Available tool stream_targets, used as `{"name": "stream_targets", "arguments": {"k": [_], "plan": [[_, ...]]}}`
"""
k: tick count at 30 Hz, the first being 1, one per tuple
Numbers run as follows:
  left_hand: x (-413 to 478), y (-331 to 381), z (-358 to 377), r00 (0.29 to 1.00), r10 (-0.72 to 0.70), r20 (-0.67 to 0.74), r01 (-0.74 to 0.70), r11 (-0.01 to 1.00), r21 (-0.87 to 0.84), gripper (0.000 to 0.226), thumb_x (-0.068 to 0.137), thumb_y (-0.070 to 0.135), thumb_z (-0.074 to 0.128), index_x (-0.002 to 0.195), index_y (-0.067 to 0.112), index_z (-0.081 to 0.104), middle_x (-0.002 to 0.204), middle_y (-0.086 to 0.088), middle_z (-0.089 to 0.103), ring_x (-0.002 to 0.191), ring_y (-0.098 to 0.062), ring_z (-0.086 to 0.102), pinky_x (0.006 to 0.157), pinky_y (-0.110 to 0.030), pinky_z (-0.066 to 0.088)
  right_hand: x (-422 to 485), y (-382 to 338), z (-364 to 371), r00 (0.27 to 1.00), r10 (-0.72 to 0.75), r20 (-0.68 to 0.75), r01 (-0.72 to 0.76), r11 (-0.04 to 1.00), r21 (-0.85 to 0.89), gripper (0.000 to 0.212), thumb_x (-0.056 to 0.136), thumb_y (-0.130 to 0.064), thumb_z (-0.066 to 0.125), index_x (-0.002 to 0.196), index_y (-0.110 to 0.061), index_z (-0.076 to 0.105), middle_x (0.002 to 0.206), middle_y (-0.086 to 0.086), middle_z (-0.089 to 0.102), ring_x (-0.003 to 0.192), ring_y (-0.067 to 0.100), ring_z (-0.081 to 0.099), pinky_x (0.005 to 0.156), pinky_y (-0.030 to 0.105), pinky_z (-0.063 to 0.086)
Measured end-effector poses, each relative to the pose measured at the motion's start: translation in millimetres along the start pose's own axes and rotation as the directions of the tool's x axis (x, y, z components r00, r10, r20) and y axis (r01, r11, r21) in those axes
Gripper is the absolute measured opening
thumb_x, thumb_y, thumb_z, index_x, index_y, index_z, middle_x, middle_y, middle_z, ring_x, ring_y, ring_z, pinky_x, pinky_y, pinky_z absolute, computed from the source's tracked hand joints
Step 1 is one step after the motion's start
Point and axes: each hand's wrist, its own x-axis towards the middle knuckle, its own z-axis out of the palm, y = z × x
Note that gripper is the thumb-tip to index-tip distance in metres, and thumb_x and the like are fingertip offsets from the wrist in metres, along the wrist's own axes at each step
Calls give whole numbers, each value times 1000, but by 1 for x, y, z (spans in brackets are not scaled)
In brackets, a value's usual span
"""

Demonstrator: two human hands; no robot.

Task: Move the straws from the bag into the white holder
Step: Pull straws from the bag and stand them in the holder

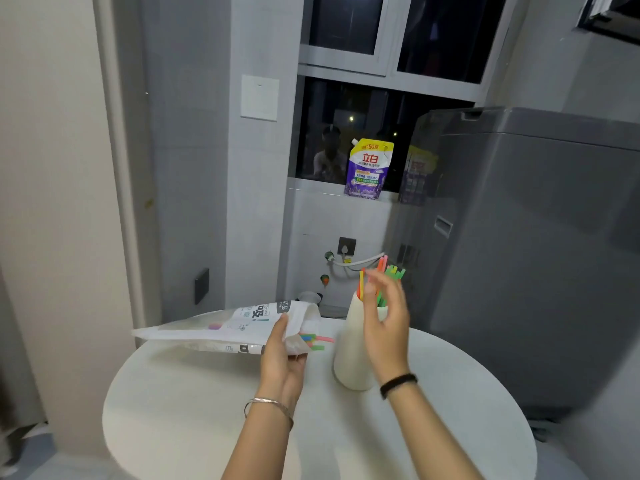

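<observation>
1. Straws (393, 271) in mixed colours stand in the white holder (348, 355); the bagged straws (313, 339) poke from the mouth of the bag (221, 329), held tilted over the round table (194, 410)
2. Our left hand (282, 355) grips the bag near its open end, thumb on top
3. Our right hand (386, 323) hovers at the holder's mouth, fingers loosely curled; we cannot tell whether it pinches a straw or holds nothing
4. We judge the straws very light, thin and smooth, stiff enough to stand yet easy to crush, so a gentle pinch near the exposed ends suits
5. We judge the bag soft and crinkly, so we hold it by the mouth
</observation>
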Motion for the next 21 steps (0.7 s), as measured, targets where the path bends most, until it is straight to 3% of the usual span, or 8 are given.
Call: {"name": "stream_targets", "arguments": {"k": [2,5,7,8,10,14,17,21], "plan": [[1,-1,-1,999,52,-4,-52,996,71,7,91,17,57,95,13,60,62,-6,70,45,-14,64,44,-24,54,-29,3,16,942,335,-5,-325,918,227,16,95,-15,50,106,-20,59,110,-2,61,110,15,56,92,14,40],[0,-7,-2,982,190,-21,-182,963,201,32,88,18,62,119,10,61,108,-6,68,90,-22,67,76,-32,53,-53,19,31,586,776,235,-763,429,484,23,97,-25,44,114,-15,54,111,2,57,104,22,57,92,32,43],[-3,-10,0,950,312,-22,-288,901,325,38,85,17,67,121,9,61,116,-6,68,106,-24,64,90,-34,51,-60,27,34,350,829,436,-823,50,566,30,96,-33,43,110,-9,55,106,9,56,94,27,57,92,42,43],[-5,-11,1,931,366,5,-339,858,385,39,83,15,69,120,8,61,115,-7,69,107,-24,64,92,-34,50,-63,30,35,288,817,499,-802,-78,592,32,96,-34,43,105,-6,56,102,12,56,90,30,57,92,46,44],[-8,-14,4,898,432,79,-414,770,486,39,81,11,70,119,8,60,112,-8,69,102,-22,66,91,-34,52,-65,32,36,263,791,553,-750,-193,633,33,96,-35,42,97,-5,57,96,15,55,85,31,57,82,46,49],[-10,-19,4,868,459,186,-478,678,558,41,78,9,72,117,11,59,104,-3,71,91,-7,67,75,-22,55,-70,31,38,305,783,542,-735,-168,657,33,98,-31,38,96,-7,60,90,15,62,81,28,61,60,37,58],[-8,-19,1,874,460,158,-469,711,524,40,79,10,72,116,12,60,105,-3,70,89,-4,66,66,-11,54,-71,31,35,353,780,517,-787,-52,615,32,100,-26,37,98,-6,62,89,17,69,81,28,65,69,39,55],[-5,-13,-4,904,423,67,-408,804,431,38,82,13,69,119,13,60,115,-3,68,97,-13,65,80,-22,53,-70,32,31,490,772,405,-871,421,252,26,100,-28,35,92,-12,54,75,9,60,57,17,60,58,26,55]]}}
